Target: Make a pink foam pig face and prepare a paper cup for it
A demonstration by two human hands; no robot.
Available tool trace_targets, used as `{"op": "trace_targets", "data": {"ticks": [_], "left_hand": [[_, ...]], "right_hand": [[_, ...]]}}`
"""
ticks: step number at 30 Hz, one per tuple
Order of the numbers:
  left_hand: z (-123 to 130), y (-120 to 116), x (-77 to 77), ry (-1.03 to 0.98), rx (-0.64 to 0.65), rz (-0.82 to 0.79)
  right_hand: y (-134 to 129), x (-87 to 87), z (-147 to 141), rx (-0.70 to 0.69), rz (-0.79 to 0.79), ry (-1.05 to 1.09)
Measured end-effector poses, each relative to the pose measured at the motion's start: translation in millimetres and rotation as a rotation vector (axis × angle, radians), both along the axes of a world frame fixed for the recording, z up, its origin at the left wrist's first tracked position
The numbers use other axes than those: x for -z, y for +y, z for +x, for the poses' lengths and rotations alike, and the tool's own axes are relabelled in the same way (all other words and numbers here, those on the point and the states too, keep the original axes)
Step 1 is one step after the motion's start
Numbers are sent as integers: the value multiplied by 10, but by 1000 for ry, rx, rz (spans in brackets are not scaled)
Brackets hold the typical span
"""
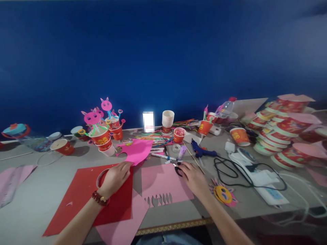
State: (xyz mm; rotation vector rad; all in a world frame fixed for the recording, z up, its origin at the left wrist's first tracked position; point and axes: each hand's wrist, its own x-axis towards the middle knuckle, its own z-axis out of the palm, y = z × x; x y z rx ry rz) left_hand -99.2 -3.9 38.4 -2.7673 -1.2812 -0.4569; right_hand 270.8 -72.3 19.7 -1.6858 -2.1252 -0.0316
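Observation:
My left hand (116, 178), with a beaded bracelet at the wrist, pinches the lower corner of a bright pink sheet (139, 151) that has curved cut-outs on its left side. Under this hand lie a red sheet (74, 194) and a tape ring (100, 179). My right hand (192, 177) has its fingers closed on the black handles of a pair of scissors (178, 171), whose blades point up and left. Beneath the scissors spreads a pale pink sheet (158, 180) with several leaf-shaped holes along its near edge.
Pink animal-faced cups (100, 137) stand at the back left. A marker (163, 156), a glue stick (182, 152) and a blue glue gun (203, 149) lie beyond my hands. On the right are a power strip (270, 194), a black cable (217, 172), a yellow face cut-out (223, 194) and stacked cups (283, 132).

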Motion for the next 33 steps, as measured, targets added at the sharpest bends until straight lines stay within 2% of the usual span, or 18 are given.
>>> {"op": "trace_targets", "data": {"ticks": [4, 9, 12, 15, 19, 21, 26, 30, 33], "left_hand": [[-130, -7, -127, -211, -103, 157], [-248, -164, -383, -407, -49, 326], [-310, -305, -490, -486, -13, 334], [-332, -457, -526, -559, 71, 239], [-292, -643, -481, -742, 104, 41], [-279, -698, -427, -788, 83, -83], [-382, -665, -240, -842, -28, -423], [-579, -585, -144, -729, -114, -549], [-653, -539, -149, -690, -170, -641]], "right_hand": [[40, -21, 23, -7, 12, 8], [50, -7, 42, 24, 25, 2], [18, 5, 39, 12, 34, 27], [-7, -27, -32, -36, 32, 88], [61, -137, -248, -239, -81, 103], [129, -175, -350, -269, -118, 51], [207, -141, -449, -214, -80, 2], [107, -108, -468, -266, -91, 67], [4, -106, -503, -282, -139, 103]]}}
